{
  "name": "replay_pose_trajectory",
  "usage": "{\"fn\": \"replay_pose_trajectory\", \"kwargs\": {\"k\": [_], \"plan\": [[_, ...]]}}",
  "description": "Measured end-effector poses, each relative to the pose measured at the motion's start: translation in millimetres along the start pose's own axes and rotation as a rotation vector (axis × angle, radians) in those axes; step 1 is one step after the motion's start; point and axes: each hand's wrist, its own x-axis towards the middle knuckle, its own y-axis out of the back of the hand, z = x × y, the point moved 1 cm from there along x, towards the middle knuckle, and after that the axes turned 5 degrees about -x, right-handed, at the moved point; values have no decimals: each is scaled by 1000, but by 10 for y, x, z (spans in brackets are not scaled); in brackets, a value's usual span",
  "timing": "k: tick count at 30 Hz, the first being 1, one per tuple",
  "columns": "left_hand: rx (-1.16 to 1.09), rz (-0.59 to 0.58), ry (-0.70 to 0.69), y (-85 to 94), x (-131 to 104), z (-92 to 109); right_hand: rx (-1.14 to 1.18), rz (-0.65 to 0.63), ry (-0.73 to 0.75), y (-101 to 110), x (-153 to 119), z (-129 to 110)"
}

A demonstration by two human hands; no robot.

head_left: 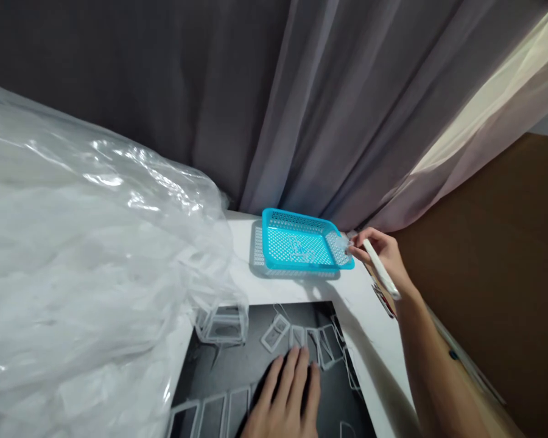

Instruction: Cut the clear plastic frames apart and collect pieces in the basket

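My left hand (pixel 285 395) lies flat on a dark mat (pixel 237 371), fingers stretched out, close to clear rectangular plastic frames (pixel 298 336). At the right end of a blue perforated basket (pixel 267 243), my right hand (pixel 386 252) is closed. A white pen-like tool (pixel 380 271) is held in it and slants back over the wrist. Its fingertips also pinch a small clear plastic piece (pixel 344 242) at the basket's rim. Some clear bits (pixel 304 249) lie inside the basket.
A large clear plastic bag (pixel 95 274) with pale contents fills the left side. More frames (pixel 214 410) are lined up at the mat's front left. Grey curtains (pixel 329 103) hang behind the white table (pixel 274 291). A brown surface (pixel 493 274) stands at the right.
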Motion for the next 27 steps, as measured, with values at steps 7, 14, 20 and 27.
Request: {"fn": "replay_pose_trajectory", "kwargs": {"k": [7, 14, 20, 27], "plan": [[-166, -25, 131, 122, 83, 111, -166, -181, -160, 375, -948, 71], [-178, -89, 103, 242, 162, 108, -129, 175, -92, 204, -1116, 263], [-208, -148, 76, 304, 221, 142, -113, 222, -74, -80, -1297, 257], [-226, -187, 106, 359, 247, 173, -147, -160, -3, -176, -1347, 166]]}}
